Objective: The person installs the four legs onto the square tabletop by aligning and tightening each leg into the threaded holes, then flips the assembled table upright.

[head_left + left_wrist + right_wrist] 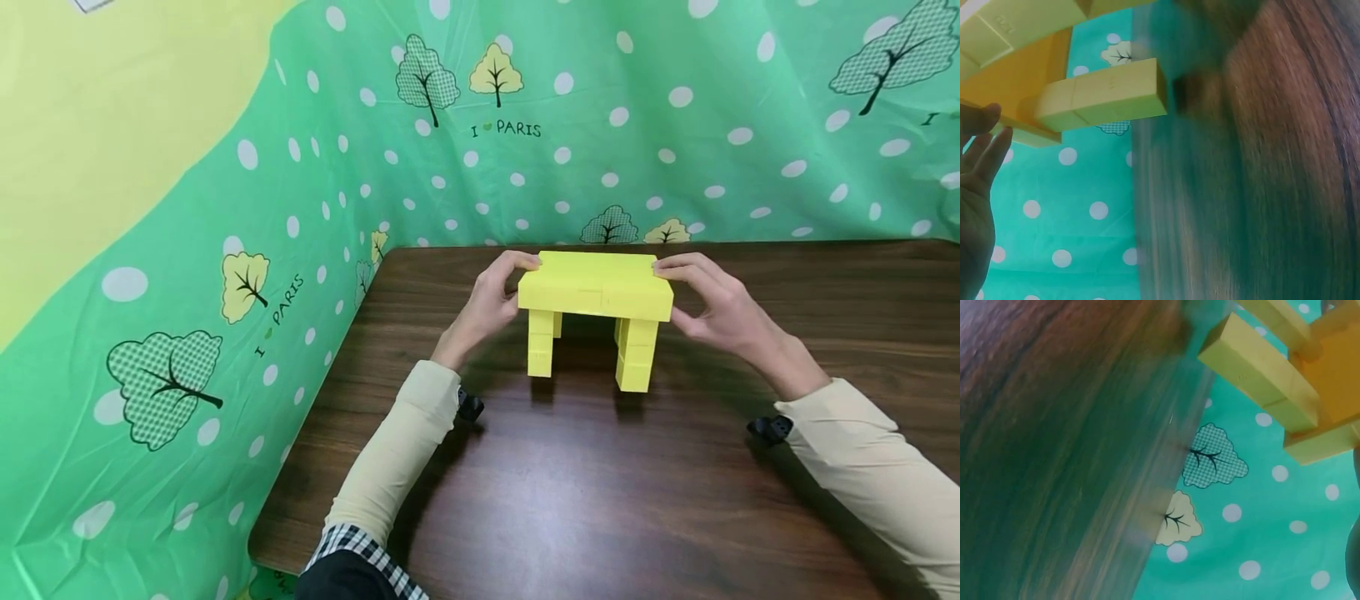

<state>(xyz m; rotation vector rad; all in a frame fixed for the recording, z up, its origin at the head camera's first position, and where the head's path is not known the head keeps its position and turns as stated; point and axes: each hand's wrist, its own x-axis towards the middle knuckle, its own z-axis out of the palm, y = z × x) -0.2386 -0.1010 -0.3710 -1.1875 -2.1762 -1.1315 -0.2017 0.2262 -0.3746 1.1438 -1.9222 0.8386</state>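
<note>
A small yellow toy table [596, 283], with a flat top and block legs, stands upright between my two hands in the head view. My left hand [491, 292] grips its left end, fingertips on the top's edge. At the right end my right hand [712, 304] holds it, fingers over the top and thumb lower at the side. In the left wrist view a yellow leg [1110, 90] ends close over the tabletop, with a dark reflection beyond it. The right wrist view shows another leg [1260, 372] and the orange-looking underside [1335, 375] of the top.
The brown wooden table [570, 492] reaches back to a green polka-dot cloth [675, 125] with printed trees. More of this cloth hangs along the left edge. Small black wrist cameras [470, 407] sit on both wrists, below the pale sleeves.
</note>
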